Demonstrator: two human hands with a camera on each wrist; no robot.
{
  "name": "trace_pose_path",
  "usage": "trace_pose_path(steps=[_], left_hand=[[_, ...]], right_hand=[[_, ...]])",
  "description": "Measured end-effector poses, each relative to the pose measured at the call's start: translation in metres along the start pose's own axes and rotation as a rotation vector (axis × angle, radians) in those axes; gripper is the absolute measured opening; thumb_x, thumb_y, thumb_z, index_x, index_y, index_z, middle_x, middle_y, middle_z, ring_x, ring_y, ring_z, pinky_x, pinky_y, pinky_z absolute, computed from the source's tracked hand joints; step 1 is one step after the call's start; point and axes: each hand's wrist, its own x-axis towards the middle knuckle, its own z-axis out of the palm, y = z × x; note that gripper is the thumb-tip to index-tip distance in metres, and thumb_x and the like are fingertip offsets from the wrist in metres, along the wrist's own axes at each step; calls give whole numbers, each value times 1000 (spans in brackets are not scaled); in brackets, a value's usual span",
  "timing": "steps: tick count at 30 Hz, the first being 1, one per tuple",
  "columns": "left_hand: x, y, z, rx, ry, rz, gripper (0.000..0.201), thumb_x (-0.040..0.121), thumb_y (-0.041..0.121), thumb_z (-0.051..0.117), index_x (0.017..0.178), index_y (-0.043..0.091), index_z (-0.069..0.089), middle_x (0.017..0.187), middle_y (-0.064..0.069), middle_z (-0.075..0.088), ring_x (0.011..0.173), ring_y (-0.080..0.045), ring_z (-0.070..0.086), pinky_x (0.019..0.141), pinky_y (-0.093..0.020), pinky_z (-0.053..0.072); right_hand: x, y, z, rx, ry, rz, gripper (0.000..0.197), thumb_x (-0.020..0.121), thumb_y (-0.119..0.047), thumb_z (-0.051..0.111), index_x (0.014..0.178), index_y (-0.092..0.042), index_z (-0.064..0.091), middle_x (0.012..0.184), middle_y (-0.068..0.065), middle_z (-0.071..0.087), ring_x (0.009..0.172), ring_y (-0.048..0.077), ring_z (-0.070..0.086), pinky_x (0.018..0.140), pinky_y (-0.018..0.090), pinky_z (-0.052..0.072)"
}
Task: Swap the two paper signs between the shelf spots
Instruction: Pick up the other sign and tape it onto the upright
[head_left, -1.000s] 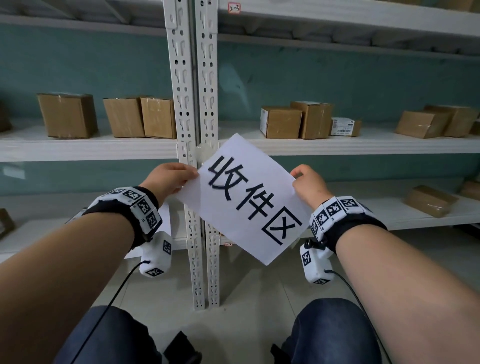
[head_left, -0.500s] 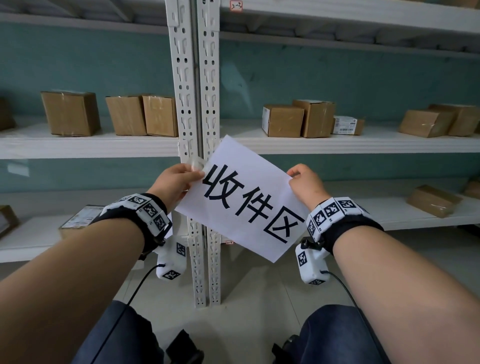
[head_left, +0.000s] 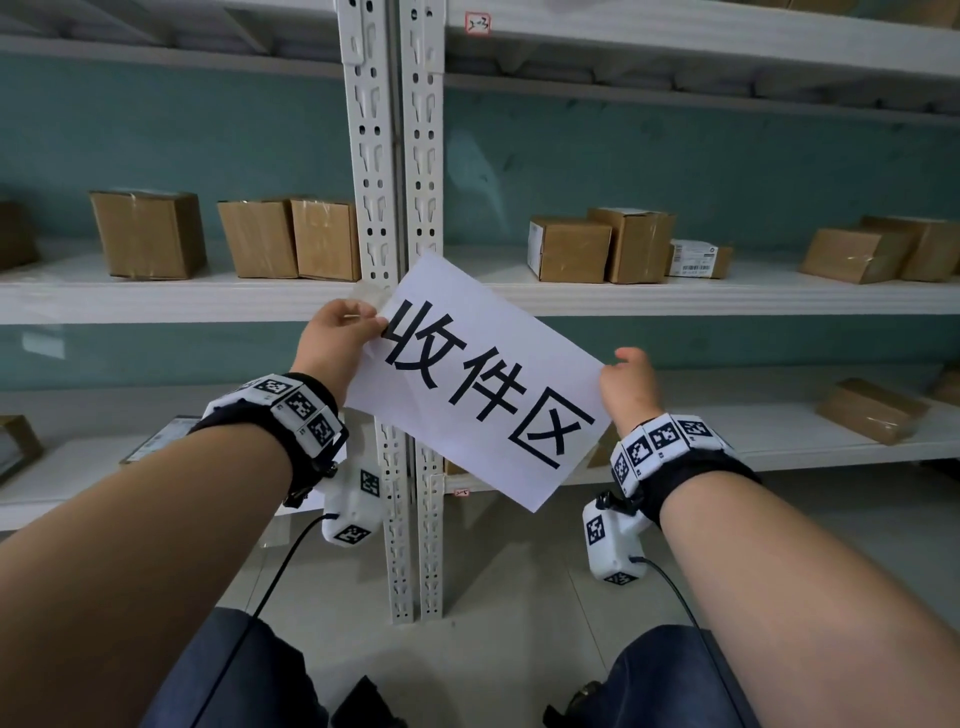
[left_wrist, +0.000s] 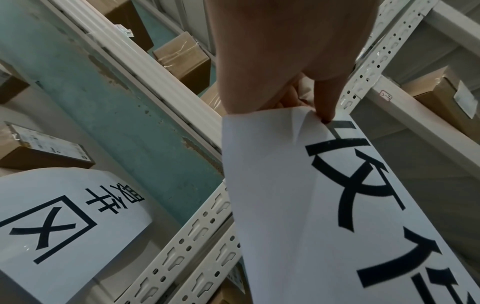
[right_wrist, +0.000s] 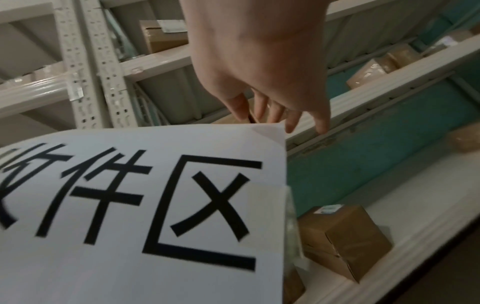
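Shelving: the white shelf upright (head_left: 387, 208) rises at 12 o'clock from your hands, with cardboard boxes (head_left: 148, 234) on the shelves at 10 and 2 o'clock. You are facing it because, as I judge, the sign spots sit on its shelf edges.
Held sign: the paper sign (head_left: 478, 384) hangs in the air between your hands, in front of the upright and tilted down toward 4 o'clock. Held by two edges, it stays flat and readable.
Second sign: the other paper sign (left_wrist: 59, 222) sits low at 8 o'clock in the left wrist view, against the lower shelf; whether it is fixed there, I cannot tell.
Left hand (head_left: 340, 338): your fingers (left_wrist: 324, 102) pinch the sign's upper left corner, at its 10 o'clock.
Right hand (head_left: 631, 384): it is at the right edge, at 3 o'clock. The right wrist view shows the fingers (right_wrist: 240, 107) straight at the sign's top corner, not curled round it.
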Motion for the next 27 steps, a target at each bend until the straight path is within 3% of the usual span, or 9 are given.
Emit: trace_pose_path(steps=[2, 3, 6, 7, 14, 17, 19, 23, 27], left_hand=[[2, 1, -4, -15, 24, 6, 20, 85, 10, 66, 75, 23, 55, 76, 3, 59, 62, -16, 56, 61, -28, 49], [3, 1, -6, -23, 36, 6, 20, 85, 10, 66, 75, 23, 54, 76, 3, 59, 62, -16, 56, 58, -26, 49], [4, 2, -14, -38, 74, 12, 21, 86, 10, 65, 75, 23, 53, 76, 4, 58, 60, -13, 55, 52, -22, 47], [5, 1, -15, -45, 83, 11, 21, 86, 10, 65, 75, 23, 52, 76, 3, 58, 61, -13, 55, 53, -22, 47], [9, -4, -25, -67, 118, -3, 21, 85, 11, 65, 74, 24, 53, 79, 2, 60, 70, -18, 56, 70, -33, 48], [10, -5, -30, -73, 146, -3, 19, 86, 11, 64, 75, 23, 53, 80, 3, 60, 72, -19, 56, 73, -34, 49], [11, -7, -32, -80, 160, 1, 20, 87, 11, 63, 75, 23, 52, 79, 4, 58, 68, -14, 54, 67, -29, 48], [12, -13, -37, -85, 189, -6, 20, 87, 11, 63, 75, 23, 52, 79, 6, 56, 67, -10, 52, 66, -25, 45], [14, -15, -43, -85, 214, -25, 20, 87, 10, 62, 75, 23, 52, 77, 5, 57, 65, -11, 52, 68, -29, 45]], right_hand=[[1, 3, -3, -23, -23, 79, 19, 92, -4, 35, 99, -7, 52, 83, 7, 53, 91, 32, 49, 69, 28, 39], [1, 5, -3, -35, -67, 107, 19, 94, -5, 34, 81, -7, 47, 70, 3, 42, 87, 28, 43, 69, 28, 35], [-7, 10, 3, -66, -232, 157, 36, 99, -16, 33, 63, -22, 33, 68, -3, 35, 91, 21, 39, 88, 35, 43], [-8, 12, 6, -39, -265, 154, 35, 98, -15, 35, 64, -23, 35, 70, -3, 38, 92, 22, 42, 93, 37, 44], [-8, 13, 21, -23, -410, 119, 25, 96, -12, 41, 75, -23, 50, 89, 0, 54, 95, 18, 49, 73, 23, 44], [-11, 4, 20, -81, -374, 125, 27, 92, -4, 44, 69, -20, 47, 101, 9, 51, 99, 24, 49, 95, 36, 46], [-11, 0, 19, -34, -299, 132, 12, 84, 1, 49, 84, -7, 58, 104, 14, 54, 103, 32, 52, 102, 46, 44], [-14, 6, 20, 308, -388, 190, 41, 77, 8, 37, 105, -9, 62, 113, 19, 60, 102, 35, 56, 87, 47, 52], [-16, 8, 19, 486, -502, 190, 53, 80, 13, 28, 118, -8, 58, 105, 14, 60, 90, 30, 54, 76, 42, 51]])
